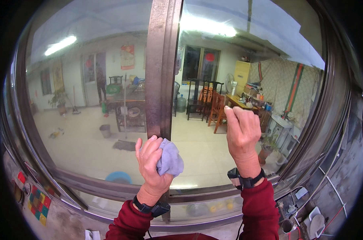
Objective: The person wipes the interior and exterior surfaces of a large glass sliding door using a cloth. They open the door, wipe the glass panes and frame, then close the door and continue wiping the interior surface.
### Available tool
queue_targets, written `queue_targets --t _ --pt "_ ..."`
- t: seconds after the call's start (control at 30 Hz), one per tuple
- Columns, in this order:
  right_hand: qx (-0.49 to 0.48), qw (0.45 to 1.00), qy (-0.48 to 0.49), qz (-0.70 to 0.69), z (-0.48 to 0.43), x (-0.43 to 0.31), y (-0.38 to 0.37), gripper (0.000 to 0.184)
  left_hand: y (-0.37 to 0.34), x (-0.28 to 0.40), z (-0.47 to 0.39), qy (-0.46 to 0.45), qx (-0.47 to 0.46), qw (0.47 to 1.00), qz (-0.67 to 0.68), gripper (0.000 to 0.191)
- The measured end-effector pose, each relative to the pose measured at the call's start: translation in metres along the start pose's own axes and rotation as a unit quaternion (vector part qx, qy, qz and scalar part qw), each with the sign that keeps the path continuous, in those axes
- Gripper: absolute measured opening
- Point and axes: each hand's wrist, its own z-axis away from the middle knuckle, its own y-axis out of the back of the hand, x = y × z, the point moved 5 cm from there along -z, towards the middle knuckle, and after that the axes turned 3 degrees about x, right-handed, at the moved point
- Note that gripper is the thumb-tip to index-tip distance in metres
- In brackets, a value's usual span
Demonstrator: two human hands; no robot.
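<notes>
A crumpled lavender cloth (pixel 171 158) is in my left hand (pixel 151 160), against the lower part of the dark metal window post (pixel 160 75). My right hand (pixel 243 129) is raised in front of the right glass pane (pixel 199 153), its fingers curled in; no object shows in it. Whether it touches the glass cannot be told. The left glass pane (pixel 85 132) looks hazy. Both wrists wear black straps with small devices below the hands.
Behind the glass are wooden chairs (pixel 219 109), a bucket (pixel 105 131), a blue basin (pixel 119 177) and a person's reflection or figure (pixel 101 78). On my side, a multicoloured mat (pixel 39 205) lies at lower left; a hose (pixel 330 174) and containers (pixel 316 225) are at lower right.
</notes>
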Motion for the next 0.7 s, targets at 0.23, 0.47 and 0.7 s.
queue_targets --t 0.23,0.47,0.7 --pt "-0.086 0.996 -0.017 0.007 -0.001 0.012 -0.008 0.033 0.0 -0.001 0.001 -0.002 -0.002 1.0 -0.004 0.055" --pt "-0.02 0.999 0.019 0.016 -0.017 0.022 -0.001 0.032 -0.001 0.002 0.002 -0.012 -0.008 1.0 -0.018 0.055" --pt "0.034 0.999 0.039 0.005 -0.017 0.027 -0.005 0.034 -0.002 0.004 0.003 -0.011 -0.008 1.0 -0.02 0.053"
